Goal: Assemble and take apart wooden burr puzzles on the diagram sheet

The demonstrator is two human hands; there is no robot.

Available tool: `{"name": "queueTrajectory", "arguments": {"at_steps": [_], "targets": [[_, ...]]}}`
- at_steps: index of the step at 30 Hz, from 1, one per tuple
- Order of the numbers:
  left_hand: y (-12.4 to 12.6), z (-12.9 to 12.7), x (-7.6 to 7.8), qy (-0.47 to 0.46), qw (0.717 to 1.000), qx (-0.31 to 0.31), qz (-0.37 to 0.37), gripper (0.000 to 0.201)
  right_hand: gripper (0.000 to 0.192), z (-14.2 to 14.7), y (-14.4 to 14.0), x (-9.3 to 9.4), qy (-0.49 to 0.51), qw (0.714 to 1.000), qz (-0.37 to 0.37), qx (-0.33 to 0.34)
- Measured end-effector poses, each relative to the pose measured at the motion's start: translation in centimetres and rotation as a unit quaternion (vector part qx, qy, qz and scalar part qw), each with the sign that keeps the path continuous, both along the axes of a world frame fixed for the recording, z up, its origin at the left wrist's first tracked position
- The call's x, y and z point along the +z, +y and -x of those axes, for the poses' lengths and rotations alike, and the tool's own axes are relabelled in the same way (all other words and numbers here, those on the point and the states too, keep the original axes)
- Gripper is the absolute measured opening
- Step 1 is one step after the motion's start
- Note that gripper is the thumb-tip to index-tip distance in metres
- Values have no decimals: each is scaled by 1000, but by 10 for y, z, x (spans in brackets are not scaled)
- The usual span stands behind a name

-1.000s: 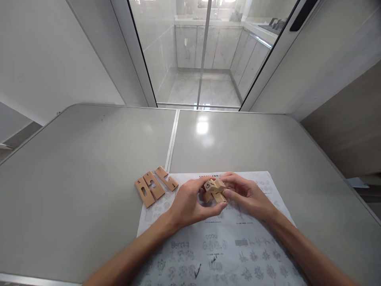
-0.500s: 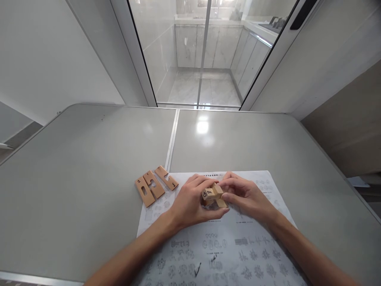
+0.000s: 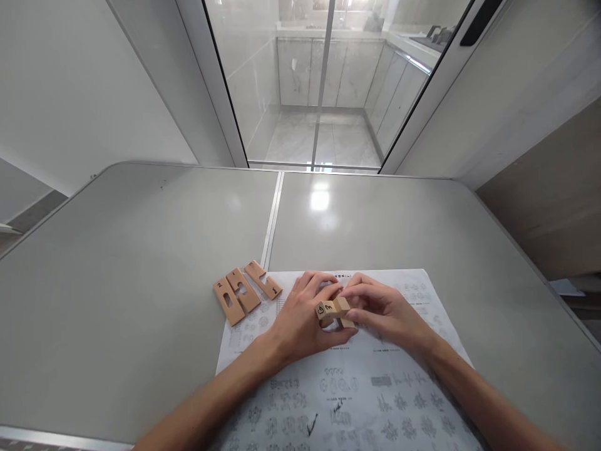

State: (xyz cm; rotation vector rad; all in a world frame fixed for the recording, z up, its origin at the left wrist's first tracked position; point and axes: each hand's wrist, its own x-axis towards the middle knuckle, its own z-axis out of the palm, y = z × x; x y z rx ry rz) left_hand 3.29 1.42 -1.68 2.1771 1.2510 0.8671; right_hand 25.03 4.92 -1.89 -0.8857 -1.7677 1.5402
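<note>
Between my hands, just above the printed sheet (image 3: 347, 369), are light wooden puzzle blocks (image 3: 332, 307) with a black "3" and another mark on one face. My left hand (image 3: 305, 316) is curled round their left side, thumb below and fingers above. From the right, my right hand (image 3: 382, 307) pinches the near end of the blocks with thumb and fingertips. How the pieces fit together is partly hidden by my fingers. To the left lie three flat wooden puzzle pieces, one marked 2 (image 3: 228, 302), a slotted one beside it (image 3: 243, 290), and a notched one (image 3: 263, 280).
The grey table (image 3: 117, 282) has a metal seam (image 3: 273, 219) running away from me. Rows of small line drawings and pen ticks mark the sheet. Beyond the far edge stands a glass sliding door (image 3: 300, 81) with a kitchen behind it.
The blocks have tilted slightly and shifted a little left. My left fingers have lifted and rearranged over the top, and my right fingertips have moved slightly left with the blocks.
</note>
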Motion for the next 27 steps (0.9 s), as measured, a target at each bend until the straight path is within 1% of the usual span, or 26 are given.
{"name": "queueTrajectory", "arguments": {"at_steps": [4, 7, 10, 13, 16, 19, 22, 25, 27], "targets": [[0, -1, -2, -5, 1000, 1, -7, 49, 14, 2, -1, 2, -8, 1000, -4, 3], [0, -1, -3, -7, 1000, 22, -5, 52, 16, 3, -1, 5, -11, 1000, 6, -4], [0, 0, -2, 5, 999, 50, -6, 53, 21, 2, 0, 9, -4, 999, 19, -29], [0, 1, 0, 30, 997, 74, -9, 52, 24, -3, 3, 8, 1, 996, 49, -75], [-1, 1, -1, 51, 994, 93, -17, 60, 27, -8, 6, 2, 27, 989, 97, -111], [-2, 1, -4, 73, 990, 113, -33, 64, 32, -9, 7, -2, 79, 978, 145, -128], [-2, 1, -7, 89, 986, 131, -44, 68, 35, -8, 8, -1, 106, 971, 166, -134], [-2, 1, -5, 72, 987, 136, -54, 75, 36, -6, 8, 1, 111, 970, 169, -136], [-3, 1, -1, 44, 989, 123, -63, 76, 36, -6, 8, 2, 105, 972, 162, -132]]}}
